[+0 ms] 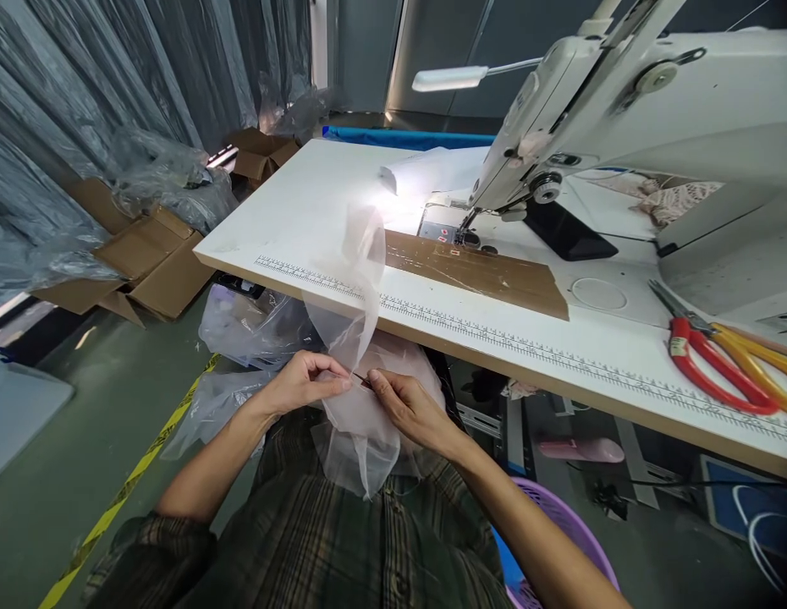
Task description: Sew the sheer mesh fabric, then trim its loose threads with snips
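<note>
Pale pink sheer fabric hangs over the table's front edge and spreads across my lap. My left hand is closed in a pinch on a bit of this fabric. From the left, its fingertips meet my right hand, which is closed round a thin, dark, pointed tool. The tool's tip reaches the cloth at my left fingertips; its exact kind is too small to make out. Part of the fabric lies on the white table, left of the sewing machine.
Red-handled scissors and a yellow-handled pair lie at the table's right. A brown strip lies before the needle. Cardboard boxes and plastic bags are to the left. A purple basket stands below right.
</note>
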A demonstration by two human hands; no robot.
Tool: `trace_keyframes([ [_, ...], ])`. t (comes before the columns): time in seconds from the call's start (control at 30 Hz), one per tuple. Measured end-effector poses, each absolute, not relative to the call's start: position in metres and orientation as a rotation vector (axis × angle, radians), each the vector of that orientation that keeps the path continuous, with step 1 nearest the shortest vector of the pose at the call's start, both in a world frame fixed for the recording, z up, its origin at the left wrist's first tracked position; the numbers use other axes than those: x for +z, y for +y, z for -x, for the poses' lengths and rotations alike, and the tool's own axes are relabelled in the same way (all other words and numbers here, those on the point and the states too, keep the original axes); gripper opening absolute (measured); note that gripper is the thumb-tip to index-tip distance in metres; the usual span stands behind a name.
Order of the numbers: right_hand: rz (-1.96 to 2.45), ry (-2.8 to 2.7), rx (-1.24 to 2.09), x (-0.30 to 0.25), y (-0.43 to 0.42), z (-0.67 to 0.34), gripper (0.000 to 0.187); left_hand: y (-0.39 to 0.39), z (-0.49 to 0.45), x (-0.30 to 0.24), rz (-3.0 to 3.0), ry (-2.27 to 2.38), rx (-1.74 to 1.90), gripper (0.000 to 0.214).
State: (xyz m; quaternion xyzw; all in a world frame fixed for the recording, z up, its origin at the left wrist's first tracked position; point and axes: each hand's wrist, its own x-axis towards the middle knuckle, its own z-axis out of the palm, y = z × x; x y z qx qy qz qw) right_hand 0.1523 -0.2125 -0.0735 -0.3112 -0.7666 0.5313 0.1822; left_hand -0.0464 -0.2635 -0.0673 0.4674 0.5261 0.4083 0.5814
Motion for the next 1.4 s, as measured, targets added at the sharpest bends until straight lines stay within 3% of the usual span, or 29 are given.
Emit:
trace_keyframes([
  [0.7,0.889,-2.218,1.335,-0.067,-0.216,-0.144,0.046,-0.263,0.048,-0.06,-1.072,1.189,0.898,0.029],
  [1.0,0.844,-1.978,1.657,-0.064,-0.237,-0.175,0.038,-0.262,0.031,-0.058,-1.428,1.224,0.872,0.029],
  [1.17,1.2,-1.881,1.311,-0.081,-0.23,-0.208,0.04,-0.265,0.009,-0.073,-2.143,1.518,1.261,0.024],
  [1.33,1.512,-1.982,0.839,-0.097,-0.218,-0.232,0.038,-0.264,-0.003,-0.109,-2.538,1.14,0.822,0.056],
  [1.4,1.55,-1.955,0.61,-0.094,-0.216,-0.23,0.039,-0.261,-0.004,-0.119,-2.597,1.109,0.749,0.059],
])
